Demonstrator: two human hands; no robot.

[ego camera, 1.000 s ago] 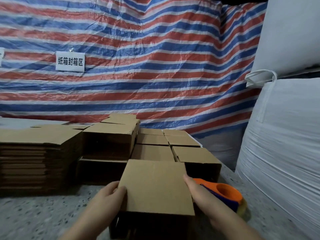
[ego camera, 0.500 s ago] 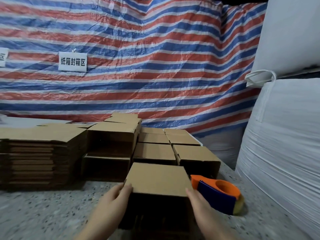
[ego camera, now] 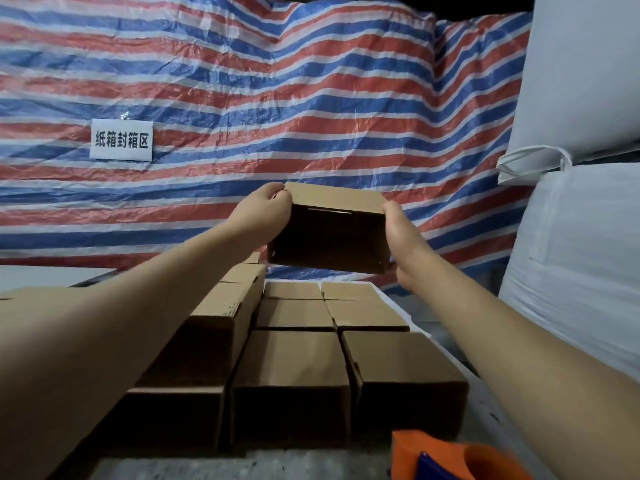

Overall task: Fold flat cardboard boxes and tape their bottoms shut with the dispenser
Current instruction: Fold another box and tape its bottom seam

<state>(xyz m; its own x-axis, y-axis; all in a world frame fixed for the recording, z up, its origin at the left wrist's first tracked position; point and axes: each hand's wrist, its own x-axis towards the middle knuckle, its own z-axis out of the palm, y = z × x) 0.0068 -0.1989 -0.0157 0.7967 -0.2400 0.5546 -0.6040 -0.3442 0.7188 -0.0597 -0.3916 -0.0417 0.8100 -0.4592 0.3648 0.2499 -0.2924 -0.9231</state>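
Left hand (ego camera: 266,216) and right hand (ego camera: 403,237) each grip an end wall of the folded box (ego camera: 330,233), arms stretched forward, holding it in the air above the rows of finished boxes (ego camera: 294,358) toward the surface's far edge; it looks light, stiff, crushable; end walls suit holding

**Striped tarp, white sacks, speckled surface**

A crinkled tarp (ego camera: 277,98) in red, blue and white stripes covered the whole back wall. A white sign (ego camera: 121,139) with black Chinese characters hung on it at the left. Two large white woven sacks (ego camera: 581,254) stood stacked at the right, a loop strap (ego camera: 533,161) hanging between them. A grey speckled surface (ego camera: 242,465) showed at the bottom. The light was dim, the top corner dark.
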